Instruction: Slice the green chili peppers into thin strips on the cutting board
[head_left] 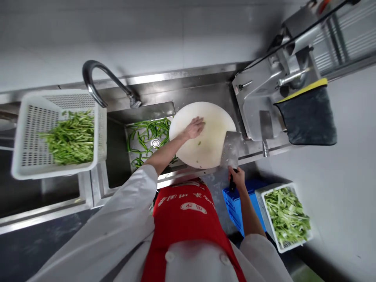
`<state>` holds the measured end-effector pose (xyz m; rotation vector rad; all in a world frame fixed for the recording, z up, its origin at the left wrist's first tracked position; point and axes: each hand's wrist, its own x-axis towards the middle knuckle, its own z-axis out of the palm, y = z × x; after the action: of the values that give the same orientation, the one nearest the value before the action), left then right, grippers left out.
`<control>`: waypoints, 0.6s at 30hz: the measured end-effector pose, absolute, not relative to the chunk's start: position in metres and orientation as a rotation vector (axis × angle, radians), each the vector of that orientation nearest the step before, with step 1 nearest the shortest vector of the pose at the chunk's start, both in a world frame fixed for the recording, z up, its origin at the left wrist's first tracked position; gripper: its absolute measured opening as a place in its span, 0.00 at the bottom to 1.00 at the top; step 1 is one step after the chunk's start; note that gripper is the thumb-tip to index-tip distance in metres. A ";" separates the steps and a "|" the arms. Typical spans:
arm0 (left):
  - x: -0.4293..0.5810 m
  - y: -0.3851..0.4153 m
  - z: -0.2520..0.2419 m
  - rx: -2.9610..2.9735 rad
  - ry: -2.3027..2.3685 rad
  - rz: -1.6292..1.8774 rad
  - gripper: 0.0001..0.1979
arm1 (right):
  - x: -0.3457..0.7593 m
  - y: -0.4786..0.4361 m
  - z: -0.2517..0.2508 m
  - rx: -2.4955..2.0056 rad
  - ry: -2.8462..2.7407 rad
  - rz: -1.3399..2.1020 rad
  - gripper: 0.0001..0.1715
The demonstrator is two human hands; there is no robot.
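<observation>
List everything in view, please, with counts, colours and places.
Round board: 1, white, centre
Cleaver: 1, silver, board's right edge
Sinks: 2, silver, left
Green peppers: many, green, in one sink
Faucet: 1, chrome, behind sinks
Baskets: 2, white, left and lower right
Cut greens: many, green, both baskets
Second blade: 1, silver, right of board
Dark item: 1, black, yellow-edged, right
Crate: 1, blue, lower right
Other metalware: several, grey, upper right, unclear
Apron: 1, red, bottom centre
Sleeves: 2, white, bottom
Left hand: 1, bare, flat on board
Right hand: 1, bare, gripping cleaver
</observation>
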<state>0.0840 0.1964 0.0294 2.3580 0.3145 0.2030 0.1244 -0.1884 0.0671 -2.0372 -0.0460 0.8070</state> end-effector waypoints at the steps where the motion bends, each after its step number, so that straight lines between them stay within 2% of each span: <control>1: 0.078 0.192 0.030 2.363 0.206 0.149 0.22 | 0.131 -0.187 0.065 -2.029 -0.057 0.820 0.29; 4: 0.046 0.176 0.032 2.333 0.039 0.127 0.20 | 0.144 -0.175 0.063 -2.039 -0.106 0.870 0.28; 9: 0.021 0.124 0.017 2.263 0.705 0.507 0.27 | 0.126 -0.132 0.067 -2.050 -0.341 0.971 0.24; 12: 0.032 0.099 0.004 2.206 0.825 0.534 0.30 | 0.093 -0.093 0.068 -2.020 -0.491 1.040 0.22; 15: 0.020 0.108 0.013 2.114 0.903 0.606 0.33 | 0.048 -0.045 0.072 -1.961 -0.608 1.101 0.20; 18: -0.042 0.155 0.052 2.080 1.034 0.753 0.33 | -0.008 0.013 0.083 -1.817 -0.724 1.187 0.18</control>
<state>-0.0421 0.1549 0.0518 2.0804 1.0337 0.7528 -0.0081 0.0129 0.0830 -1.8169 -0.7237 1.1867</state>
